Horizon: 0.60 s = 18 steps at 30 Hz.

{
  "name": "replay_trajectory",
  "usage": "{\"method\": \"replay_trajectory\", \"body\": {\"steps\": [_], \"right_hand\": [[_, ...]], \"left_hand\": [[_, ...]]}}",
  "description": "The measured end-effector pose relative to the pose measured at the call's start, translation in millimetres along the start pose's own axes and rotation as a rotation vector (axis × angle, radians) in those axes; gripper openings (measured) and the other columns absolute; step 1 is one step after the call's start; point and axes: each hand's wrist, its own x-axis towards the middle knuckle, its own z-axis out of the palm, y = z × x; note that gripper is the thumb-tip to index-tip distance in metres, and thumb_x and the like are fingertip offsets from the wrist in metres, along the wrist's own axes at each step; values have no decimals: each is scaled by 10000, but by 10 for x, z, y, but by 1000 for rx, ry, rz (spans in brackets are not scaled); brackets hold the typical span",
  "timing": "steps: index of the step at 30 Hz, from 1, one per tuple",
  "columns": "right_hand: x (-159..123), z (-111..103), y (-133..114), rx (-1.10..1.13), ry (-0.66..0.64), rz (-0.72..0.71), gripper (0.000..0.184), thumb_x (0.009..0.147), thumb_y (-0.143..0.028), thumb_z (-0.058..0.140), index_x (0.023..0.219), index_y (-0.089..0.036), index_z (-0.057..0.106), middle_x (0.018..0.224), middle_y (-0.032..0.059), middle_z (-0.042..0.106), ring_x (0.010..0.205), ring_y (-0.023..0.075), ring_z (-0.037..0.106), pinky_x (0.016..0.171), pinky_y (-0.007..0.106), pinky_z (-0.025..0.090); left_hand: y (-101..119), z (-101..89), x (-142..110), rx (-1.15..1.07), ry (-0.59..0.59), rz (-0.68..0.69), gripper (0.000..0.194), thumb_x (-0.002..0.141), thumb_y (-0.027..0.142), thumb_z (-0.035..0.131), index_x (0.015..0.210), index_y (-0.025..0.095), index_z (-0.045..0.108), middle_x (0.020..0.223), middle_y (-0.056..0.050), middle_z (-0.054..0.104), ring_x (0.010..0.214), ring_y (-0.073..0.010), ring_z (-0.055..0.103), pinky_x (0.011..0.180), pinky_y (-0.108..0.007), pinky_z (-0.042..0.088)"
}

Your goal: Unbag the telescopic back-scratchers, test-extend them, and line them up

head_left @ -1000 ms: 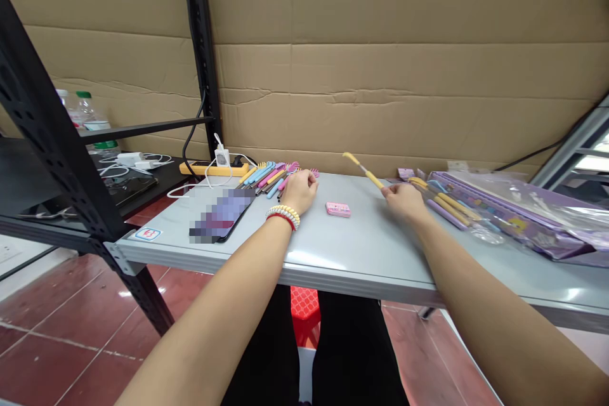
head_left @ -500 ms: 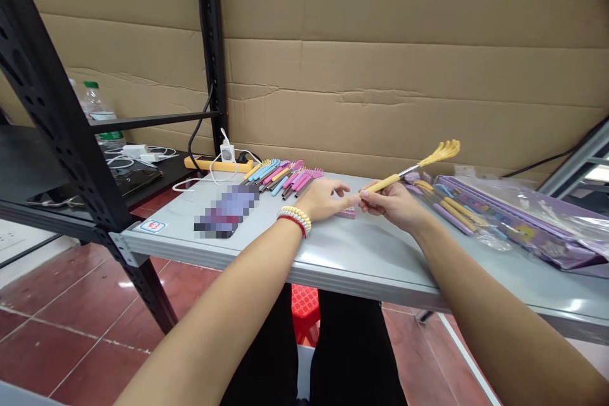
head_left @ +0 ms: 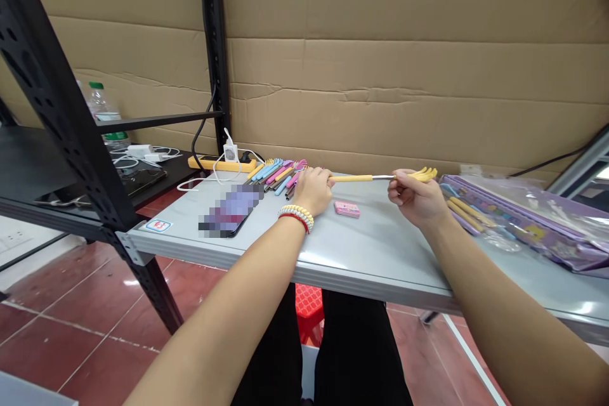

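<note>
A yellow back scratcher [head_left: 352,178] with a metal shaft lies level between my two hands above the table. My right hand [head_left: 419,200] pinches it just below the yellow claw head, which sticks out past the fingers. At the other end, the fingers of my left hand [head_left: 314,191] are curled round the tip of the yellow handle. Behind and beside my left hand lies a row of back scratchers [head_left: 280,174] in yellow, blue, pink and purple, partly hidden by that hand. A small pink stack of cards or labels [head_left: 347,209] sits on the table between my forearms.
On the grey table [head_left: 371,254], a phone [head_left: 231,210] with a blurred screen lies at left, near a yellow power strip [head_left: 221,165]. At right are bagged back scratchers [head_left: 471,210] and a purple pouch [head_left: 537,222]. Cardboard [head_left: 380,76] stands behind; a black shelf post [head_left: 71,89] rises at left.
My right hand has slid from the handle to the claw end and moved right. My left hand has closed on the handle tip. The scratcher has gone from tilted to level, uncovering the pink stack.
</note>
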Motion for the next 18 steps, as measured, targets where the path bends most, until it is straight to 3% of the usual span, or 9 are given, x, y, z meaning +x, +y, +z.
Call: {"method": "replay_trajectory", "body": {"steps": [4, 8, 12, 15, 18], "right_hand": [[-38, 26, 25, -46, -102, -10, 200, 595, -309, 718, 712, -226, 579, 646, 14, 649, 582, 162, 593, 409, 238, 317], [-84, 101, 71, -174, -220, 22, 290, 583, -368, 736, 737, -211, 546, 757, 72, 700, 707, 252, 667, 428, 265, 373], [-95, 128, 82, -217, -319, 32, 345, 628, -470, 713, 797, -216, 551, 876, 97, 709, 818, 284, 674, 503, 309, 448], [-60, 93, 85, -249, -255, -34, 351, 667, -532, 656, 805, -219, 576, 876, 91, 692, 765, 245, 657, 545, 327, 460], [-16, 70, 125, -409, -55, -195, 325, 644, -475, 697, 817, -219, 594, 829, 56, 665, 691, 199, 620, 551, 311, 441]], "left_hand": [[17, -20, -24, 7, 6, 36, 198, 912, 261, 426, 957, 188, 604, 1025, -57, 648, 1018, -214, 523, 910, -375, 356], [90, 1, -61, 52, -39, 201, 252, 926, 329, 401, 918, 176, 601, 963, -57, 649, 963, -201, 544, 893, -363, 351], [143, 32, -79, 135, -49, 345, 263, 914, 189, 376, 1079, 212, 580, 928, -41, 613, 828, -172, 547, 726, -303, 373], [131, 26, -66, 196, -31, 346, 400, 846, 67, 390, 1166, 245, 552, 935, -41, 588, 794, -168, 534, 665, -290, 359], [104, 12, -45, 241, -13, 305, 327, 833, 66, 403, 1065, 194, 595, 938, -64, 592, 848, -189, 539, 719, -314, 365]]}}
